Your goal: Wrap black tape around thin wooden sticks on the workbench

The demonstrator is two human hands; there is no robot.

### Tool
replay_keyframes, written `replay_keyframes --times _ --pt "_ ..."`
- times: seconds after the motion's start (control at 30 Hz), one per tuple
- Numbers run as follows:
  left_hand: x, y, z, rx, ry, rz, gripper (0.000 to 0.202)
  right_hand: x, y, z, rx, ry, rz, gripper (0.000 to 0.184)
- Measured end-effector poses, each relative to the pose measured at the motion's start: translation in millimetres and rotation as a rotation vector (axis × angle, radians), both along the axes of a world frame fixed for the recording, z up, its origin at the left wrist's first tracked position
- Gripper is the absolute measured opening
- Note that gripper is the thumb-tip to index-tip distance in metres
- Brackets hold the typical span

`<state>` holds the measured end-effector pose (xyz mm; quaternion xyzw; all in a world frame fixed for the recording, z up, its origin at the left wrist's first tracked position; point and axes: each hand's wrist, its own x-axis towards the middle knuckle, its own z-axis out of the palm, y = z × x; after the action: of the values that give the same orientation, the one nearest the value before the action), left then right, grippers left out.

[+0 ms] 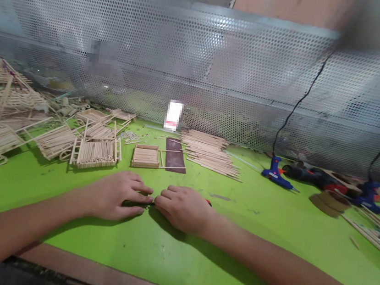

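"Holding anything?"
"Yes, the right hand is curled closed round a dark tool; its thin tip shows between the two hands, over the green table."
"And the left hand?"
"Thumb and fingers slightly apart, beside that tip; I cannot tell whether they pinch anything. Beyond lies a small stick tray."

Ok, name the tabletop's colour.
Bright green: the tabletop shows it plainly in the head view.
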<state>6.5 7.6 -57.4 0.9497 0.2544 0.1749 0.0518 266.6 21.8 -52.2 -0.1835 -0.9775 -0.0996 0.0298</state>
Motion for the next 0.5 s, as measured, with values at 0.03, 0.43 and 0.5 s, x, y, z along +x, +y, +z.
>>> replay_keyframes --times 0.03,0.43,0.5 --pt "-0.2 0.7 -0.7 -0.018 -0.012 -0.005 0.03 0.0 -0.3 0.3 0.0 -0.006 0.001 0.013" --pt "-4.3 7.5 -3.6 -0.025 0.051 -0.047 0.028 0.6 2.3 -3.0 -0.001 -0.008 -0.01 0.014" --pt "-4.7 7.6 -3.7 -0.034 0.057 -0.043 0.028 0.1 1.9 -2.6 -0.002 -0.011 -0.011 0.014"
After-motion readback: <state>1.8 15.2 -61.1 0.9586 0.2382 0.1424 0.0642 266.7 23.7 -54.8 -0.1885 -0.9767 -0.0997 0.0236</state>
